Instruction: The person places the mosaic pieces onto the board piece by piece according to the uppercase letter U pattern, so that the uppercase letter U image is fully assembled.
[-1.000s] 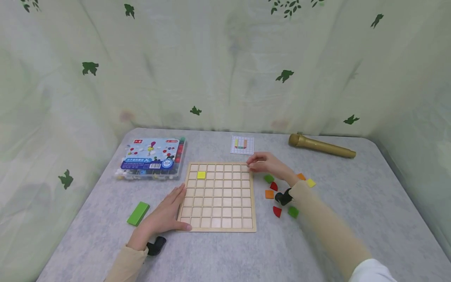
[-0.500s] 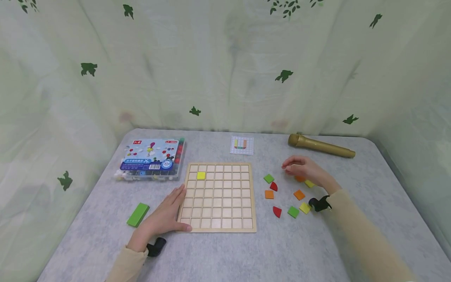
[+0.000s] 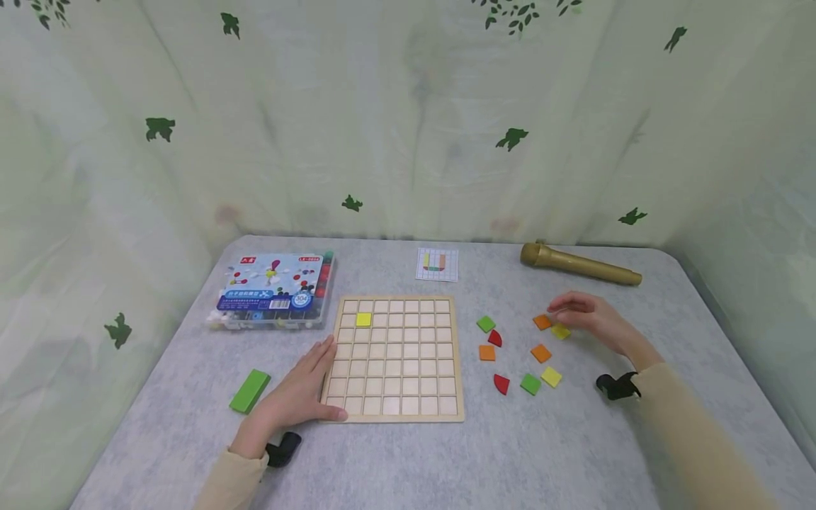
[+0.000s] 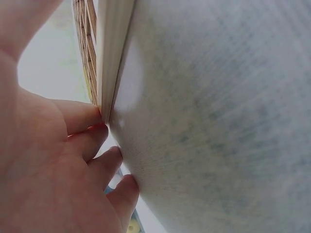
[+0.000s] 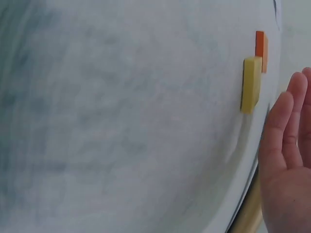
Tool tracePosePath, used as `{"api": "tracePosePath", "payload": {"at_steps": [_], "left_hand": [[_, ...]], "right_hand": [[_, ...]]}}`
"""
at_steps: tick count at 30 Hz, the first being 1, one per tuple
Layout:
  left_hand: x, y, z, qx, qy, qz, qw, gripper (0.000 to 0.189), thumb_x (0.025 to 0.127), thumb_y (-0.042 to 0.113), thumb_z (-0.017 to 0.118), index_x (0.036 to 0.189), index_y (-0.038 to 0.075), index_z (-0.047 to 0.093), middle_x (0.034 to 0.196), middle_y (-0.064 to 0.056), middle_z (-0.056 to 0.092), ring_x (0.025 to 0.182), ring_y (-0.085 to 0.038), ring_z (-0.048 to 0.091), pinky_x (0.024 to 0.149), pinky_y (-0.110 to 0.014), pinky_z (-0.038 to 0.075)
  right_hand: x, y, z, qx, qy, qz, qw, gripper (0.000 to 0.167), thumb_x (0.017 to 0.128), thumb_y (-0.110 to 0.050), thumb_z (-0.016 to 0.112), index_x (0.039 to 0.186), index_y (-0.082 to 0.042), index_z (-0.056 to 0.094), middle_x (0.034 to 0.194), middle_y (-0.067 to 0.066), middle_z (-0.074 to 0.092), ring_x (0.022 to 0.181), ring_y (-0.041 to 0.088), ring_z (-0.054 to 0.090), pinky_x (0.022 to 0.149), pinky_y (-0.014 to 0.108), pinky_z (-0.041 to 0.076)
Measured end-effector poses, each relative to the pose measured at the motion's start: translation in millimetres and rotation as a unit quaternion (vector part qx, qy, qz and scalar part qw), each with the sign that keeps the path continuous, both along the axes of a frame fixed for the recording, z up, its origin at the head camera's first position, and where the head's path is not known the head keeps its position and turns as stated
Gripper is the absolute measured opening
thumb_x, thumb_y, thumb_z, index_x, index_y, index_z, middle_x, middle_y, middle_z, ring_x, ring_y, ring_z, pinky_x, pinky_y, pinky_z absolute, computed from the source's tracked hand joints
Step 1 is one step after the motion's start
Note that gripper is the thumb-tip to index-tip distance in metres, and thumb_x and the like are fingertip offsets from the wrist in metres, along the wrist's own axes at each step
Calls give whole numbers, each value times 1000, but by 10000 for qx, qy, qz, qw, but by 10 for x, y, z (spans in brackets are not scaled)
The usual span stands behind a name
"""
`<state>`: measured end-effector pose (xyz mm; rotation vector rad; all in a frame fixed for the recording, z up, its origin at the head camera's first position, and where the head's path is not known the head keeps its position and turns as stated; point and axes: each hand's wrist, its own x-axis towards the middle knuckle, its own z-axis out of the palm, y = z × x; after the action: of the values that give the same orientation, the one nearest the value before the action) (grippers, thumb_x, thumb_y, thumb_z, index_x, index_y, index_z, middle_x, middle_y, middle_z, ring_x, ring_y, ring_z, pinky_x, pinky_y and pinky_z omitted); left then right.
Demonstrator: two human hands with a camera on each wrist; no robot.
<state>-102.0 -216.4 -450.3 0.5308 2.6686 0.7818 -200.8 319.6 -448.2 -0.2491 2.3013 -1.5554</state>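
board touches relaxed left grip; right grip (loose too) hovers near yellow tile.

My left arm is stretched forward. At its end my left hand is open wide, the left fingers nearly straight, the left thumb spread well apart from them. My right arm points forward and inward; my right hand is raised, with right fingers relaxed, slightly bent, side by side.
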Motion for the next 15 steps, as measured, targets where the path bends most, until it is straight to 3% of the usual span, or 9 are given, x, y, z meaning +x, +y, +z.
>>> {"api": "tracePosePath", "payload": {"at_steps": [6,15], "left_hand": [[2,-12,-25,49,-22,16,10000,119,71,52,79,149,-9,13,157,-22,5,142,-42,4,113,-56,11],[3,-22,-39,59,12,3,10000,119,71,51,79,148,-10,13,157,-22,5,142,-42,4,113,-56,11]], "right_hand": [[52,92,19,194,206,-170,9995,39,93,-15,64,123,7,53,120,21,59,98,11,60,82,22,49],[68,118,-12,929,476,6,9945,29,89,-7,66,115,4,61,113,20,62,93,21,56,73,29,48]]}}
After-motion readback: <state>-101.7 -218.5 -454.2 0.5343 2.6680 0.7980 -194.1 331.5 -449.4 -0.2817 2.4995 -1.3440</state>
